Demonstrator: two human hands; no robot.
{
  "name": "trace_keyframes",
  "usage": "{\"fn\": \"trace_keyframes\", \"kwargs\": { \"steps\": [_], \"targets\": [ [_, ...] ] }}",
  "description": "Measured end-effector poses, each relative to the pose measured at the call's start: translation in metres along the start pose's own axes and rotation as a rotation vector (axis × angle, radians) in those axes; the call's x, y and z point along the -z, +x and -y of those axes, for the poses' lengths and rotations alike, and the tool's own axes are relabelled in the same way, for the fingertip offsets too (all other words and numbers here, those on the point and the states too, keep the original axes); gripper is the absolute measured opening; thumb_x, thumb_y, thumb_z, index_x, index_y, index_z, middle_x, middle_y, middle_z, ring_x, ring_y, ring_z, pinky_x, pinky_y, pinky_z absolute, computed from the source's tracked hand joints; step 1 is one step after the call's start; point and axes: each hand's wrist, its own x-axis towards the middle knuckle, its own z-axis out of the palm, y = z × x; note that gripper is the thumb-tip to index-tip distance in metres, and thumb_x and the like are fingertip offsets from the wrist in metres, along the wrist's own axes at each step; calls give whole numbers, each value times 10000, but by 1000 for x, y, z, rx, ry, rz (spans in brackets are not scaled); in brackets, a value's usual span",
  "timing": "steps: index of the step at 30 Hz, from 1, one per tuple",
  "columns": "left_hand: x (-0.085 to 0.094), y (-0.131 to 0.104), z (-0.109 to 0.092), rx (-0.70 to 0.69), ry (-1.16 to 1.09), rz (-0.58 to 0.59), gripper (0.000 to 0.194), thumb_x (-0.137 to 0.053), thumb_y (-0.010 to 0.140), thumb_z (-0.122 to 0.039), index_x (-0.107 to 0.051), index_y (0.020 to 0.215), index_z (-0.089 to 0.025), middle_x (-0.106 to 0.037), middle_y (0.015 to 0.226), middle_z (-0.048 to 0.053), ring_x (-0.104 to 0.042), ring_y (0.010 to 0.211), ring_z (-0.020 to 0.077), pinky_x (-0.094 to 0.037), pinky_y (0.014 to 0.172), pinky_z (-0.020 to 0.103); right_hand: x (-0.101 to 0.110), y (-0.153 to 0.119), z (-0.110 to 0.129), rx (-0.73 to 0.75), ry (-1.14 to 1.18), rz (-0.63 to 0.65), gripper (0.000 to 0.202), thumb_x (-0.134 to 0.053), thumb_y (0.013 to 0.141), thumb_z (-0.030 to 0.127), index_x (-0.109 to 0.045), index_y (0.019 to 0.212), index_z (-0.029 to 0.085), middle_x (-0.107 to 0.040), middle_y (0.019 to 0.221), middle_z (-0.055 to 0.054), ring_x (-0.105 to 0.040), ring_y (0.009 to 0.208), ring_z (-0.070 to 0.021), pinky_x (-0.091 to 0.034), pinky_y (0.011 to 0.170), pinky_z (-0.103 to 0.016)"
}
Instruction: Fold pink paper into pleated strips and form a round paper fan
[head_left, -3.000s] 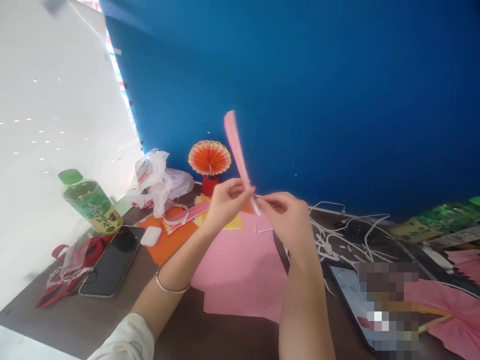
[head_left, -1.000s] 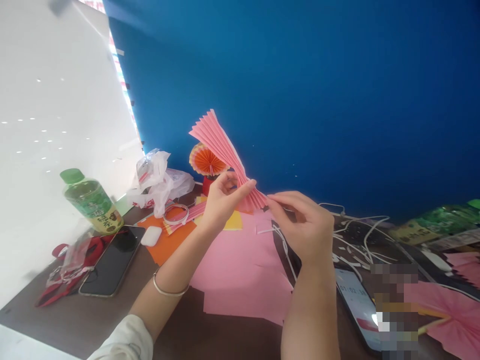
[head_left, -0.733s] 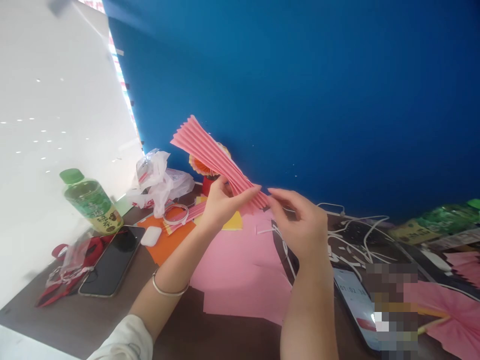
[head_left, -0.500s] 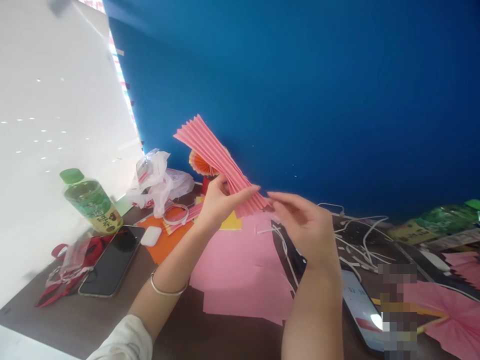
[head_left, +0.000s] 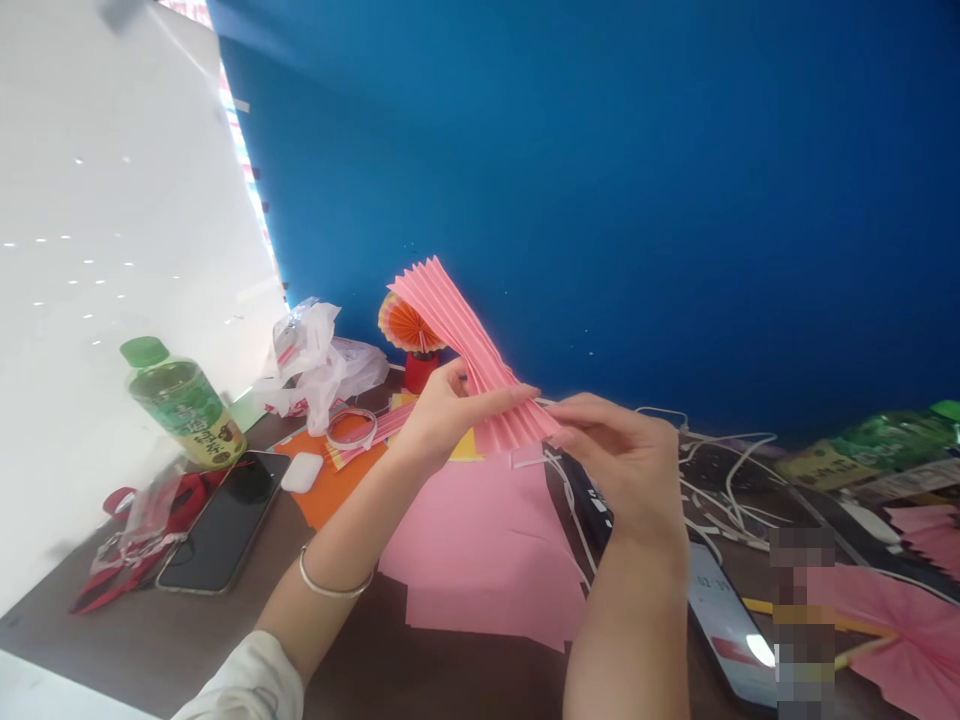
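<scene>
Blue wall at the back, white panel on the left, and a dark brown counter that's pretty cluttered. Far left there's a green-capped bottle standing up, with a black phone lying flat just in front of it and a small white earbud case beside that. A crumpled plastic bag sits further back.

In the middle, the left hand has its grip pinched on the pleated pink paper fan, held up off the counter and fanning out up and to the left. The right hand meets the fan's lower end, fingertips pressed together on it I think; hard to see exactly. Loose pink sheets lie below, and white cables tangle on the right.
</scene>
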Motion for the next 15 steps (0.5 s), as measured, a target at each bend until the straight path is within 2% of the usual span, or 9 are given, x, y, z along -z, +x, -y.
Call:
{"fn": "trace_keyframes", "kwargs": {
  "steps": [5, 12, 15],
  "targets": [
    [-2, -2, 1, -44, 0, -64, 308, -760, 608, -330, -599, 795, -146, -683, 834, 68, -650, 757, 191, -517, 686, 310, -3, -1, 0, 66, -57, -95, 91, -642, 744, 319, -687, 762, 243, -674, 740, -21, -632, 685, -178, -538, 595, -310],
    [-10, -5, 5, -94, 14, -180, 319, -755, 620, -339, -602, 817, -140, -687, 870, 86, -653, 805, 208, -521, 733, 331, -5, -1, -5, 288, -512, -214, 98, -573, 799, 266, -665, 781, 238, -683, 767, -42, -626, 690, -186, -502, 615, -318],
    [-12, -5, 8, -109, -18, -233, 323, -750, 629, -334, -590, 837, -146, -682, 875, 77, -650, 804, 199, -516, 738, 323, -8, -1, -5, 333, -560, -255, 137, -533, 825, 253, -647, 753, 227, -667, 717, -47, -612, 668, -183, -480, 605, -309]
  ]
}}
